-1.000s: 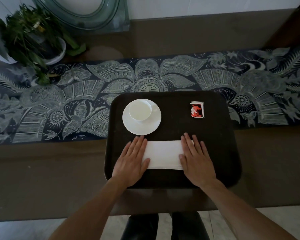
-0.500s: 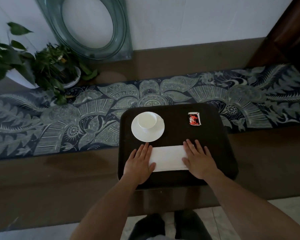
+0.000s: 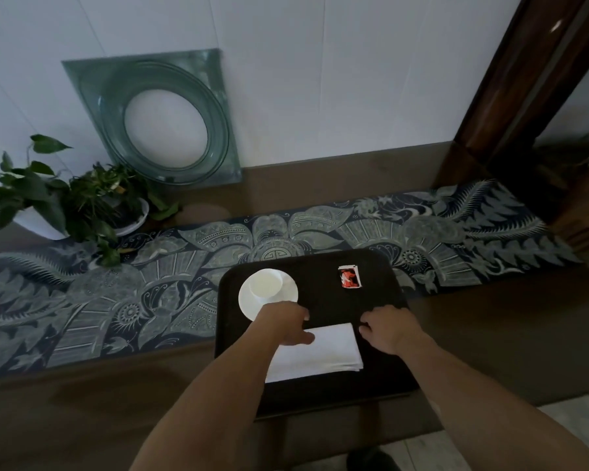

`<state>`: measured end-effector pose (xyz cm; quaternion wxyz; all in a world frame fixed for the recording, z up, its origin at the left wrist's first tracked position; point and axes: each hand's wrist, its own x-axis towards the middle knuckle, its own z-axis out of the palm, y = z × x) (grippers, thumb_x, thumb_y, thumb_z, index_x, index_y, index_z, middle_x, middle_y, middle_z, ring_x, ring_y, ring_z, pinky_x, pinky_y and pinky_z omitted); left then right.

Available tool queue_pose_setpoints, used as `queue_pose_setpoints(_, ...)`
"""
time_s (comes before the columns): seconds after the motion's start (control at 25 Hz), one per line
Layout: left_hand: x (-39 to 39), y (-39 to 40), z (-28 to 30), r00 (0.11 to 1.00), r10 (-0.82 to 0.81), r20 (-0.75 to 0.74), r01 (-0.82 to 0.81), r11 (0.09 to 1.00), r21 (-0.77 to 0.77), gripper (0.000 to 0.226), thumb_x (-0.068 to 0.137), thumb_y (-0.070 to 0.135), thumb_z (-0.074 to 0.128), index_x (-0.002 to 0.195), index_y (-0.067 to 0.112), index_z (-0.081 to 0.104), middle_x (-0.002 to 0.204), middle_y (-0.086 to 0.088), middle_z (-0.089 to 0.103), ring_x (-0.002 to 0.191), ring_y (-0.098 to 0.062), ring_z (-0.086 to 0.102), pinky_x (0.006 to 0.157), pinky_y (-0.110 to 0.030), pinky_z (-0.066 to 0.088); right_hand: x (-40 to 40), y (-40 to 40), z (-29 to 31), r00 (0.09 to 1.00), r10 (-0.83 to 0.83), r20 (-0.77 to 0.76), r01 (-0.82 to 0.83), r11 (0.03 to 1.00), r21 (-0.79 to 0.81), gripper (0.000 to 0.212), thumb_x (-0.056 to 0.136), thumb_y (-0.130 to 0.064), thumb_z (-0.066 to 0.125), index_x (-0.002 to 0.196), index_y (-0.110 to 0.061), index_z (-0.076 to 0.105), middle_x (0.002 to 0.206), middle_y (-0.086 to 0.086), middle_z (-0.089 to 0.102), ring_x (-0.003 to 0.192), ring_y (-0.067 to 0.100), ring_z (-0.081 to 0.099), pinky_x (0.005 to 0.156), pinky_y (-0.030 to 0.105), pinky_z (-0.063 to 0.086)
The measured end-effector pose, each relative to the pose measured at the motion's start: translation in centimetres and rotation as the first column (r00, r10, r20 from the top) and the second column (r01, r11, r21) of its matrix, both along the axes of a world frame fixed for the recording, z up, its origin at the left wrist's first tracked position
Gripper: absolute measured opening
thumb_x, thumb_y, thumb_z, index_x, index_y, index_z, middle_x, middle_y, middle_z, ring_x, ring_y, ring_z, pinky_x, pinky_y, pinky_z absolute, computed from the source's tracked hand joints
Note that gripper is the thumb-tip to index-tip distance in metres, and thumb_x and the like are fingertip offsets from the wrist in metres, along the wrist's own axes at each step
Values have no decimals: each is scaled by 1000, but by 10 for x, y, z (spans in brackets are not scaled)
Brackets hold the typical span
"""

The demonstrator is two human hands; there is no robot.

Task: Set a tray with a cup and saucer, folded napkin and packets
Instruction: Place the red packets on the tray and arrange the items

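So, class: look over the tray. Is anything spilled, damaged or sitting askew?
Nothing stands out. The cup sits upright on its saucer, the folded napkin lies flat near the front of the tray, and the packet rests at the back right. No spills.

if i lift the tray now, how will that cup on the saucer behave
The cup sits loose and off-centre on the saucer, so it may well slide or rattle if the tray tilts. Both look like thin white ceramic, probably fragile and slippery.
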<state>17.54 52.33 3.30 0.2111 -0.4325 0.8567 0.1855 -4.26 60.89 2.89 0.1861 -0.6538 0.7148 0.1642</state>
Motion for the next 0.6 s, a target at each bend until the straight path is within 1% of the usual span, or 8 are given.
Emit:
queue_pose_setpoints(0.08, -26, -6, 5, 1000, -7, -11, 8, 1000, 25, 58, 87, 55, 58, 136, 26, 49, 129, -2, 57, 115, -22, 55, 83, -31, 43, -16, -4, 3, 1000, 6, 0, -6, 1000, 14, 41, 97, -45, 37, 126, -23, 57, 121, 5, 59, 112, 24, 54, 92, 41, 43)
queue_pose_setpoints(0.16, -51, -10, 7, 1000, 0, 4, 0, 999, 48, 58, 88, 53, 59, 137, 25, 49, 131, -4, 55, 117, -22, 54, 88, -33, 46, -33, -9, 3, 1000, 17, -10, -17, 1000, 21, 41, 97, -45, 37, 125, -23, 57, 120, 5, 59, 112, 24, 54, 91, 40, 43)
queue_pose_setpoints(0.24, -72, -15, 6, 1000, 3, 21, -4, 999, 45, 57, 88, 50, 59, 138, 24, 47, 132, -5, 53, 118, -24, 53, 92, -36, 49, -50, -16, 0, 999, 36, -7, -36, 999, -8, 40, 98, -44, 37, 123, -22, 58, 117, 6, 60, 109, 24, 55, 88, 39, 43)
queue_pose_setpoints(0.48, -117, -28, -9, 995, 41, 86, -44, 998, 40, 51, 88, 47, 59, 132, 23, 51, 127, -6, 56, 113, -24, 54, 90, -38, 47, -92, -39, -12, 994, 99, 47, -97, 994, -50, 39, 97, -43, 38, 117, -20, 61, 110, 6, 63, 103, 23, 59, 83, 37, 45)
queue_pose_setpoints(0.6, -129, -32, -18, 991, 82, 103, -88, 995, 55, 50, 89, 47, 58, 131, 23, 52, 127, -5, 55, 114, -24, 53, 93, -40, 45, -110, -49, -17, 990, 124, 64, -122, 992, -37, 38, 96, -44, 38, 117, -21, 61, 108, 5, 64, 101, 22, 59, 79, 37, 43)
